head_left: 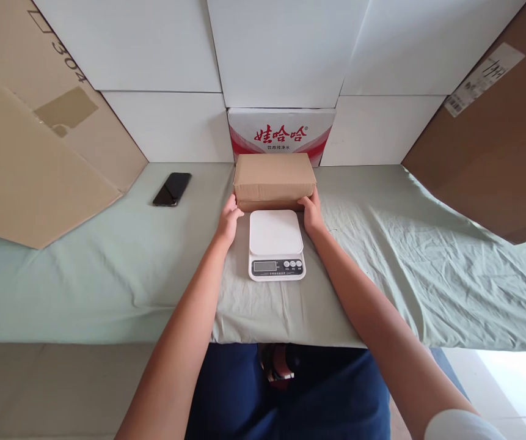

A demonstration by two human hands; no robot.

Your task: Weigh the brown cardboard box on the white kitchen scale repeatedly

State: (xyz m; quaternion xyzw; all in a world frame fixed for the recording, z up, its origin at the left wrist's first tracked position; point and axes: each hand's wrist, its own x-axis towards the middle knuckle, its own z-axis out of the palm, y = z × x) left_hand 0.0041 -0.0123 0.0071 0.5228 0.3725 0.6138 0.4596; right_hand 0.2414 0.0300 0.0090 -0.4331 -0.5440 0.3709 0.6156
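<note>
A closed brown cardboard box [274, 177] sits on the green cloth just behind a white digital kitchen scale [275, 243]. My left hand [230, 219] grips the box's near left corner. On the near right corner, my right hand [311, 212] presses the box's side. Both hands flank the scale's far edge. The scale's platform is bare and its display faces me.
A black phone [172, 188] lies on the green cloth [107, 275] at the back left. A white and red printed carton [281, 135] stands behind the box. Large cardboard sheets lean at left [29, 153] and right [496, 140]. White panels form the back wall.
</note>
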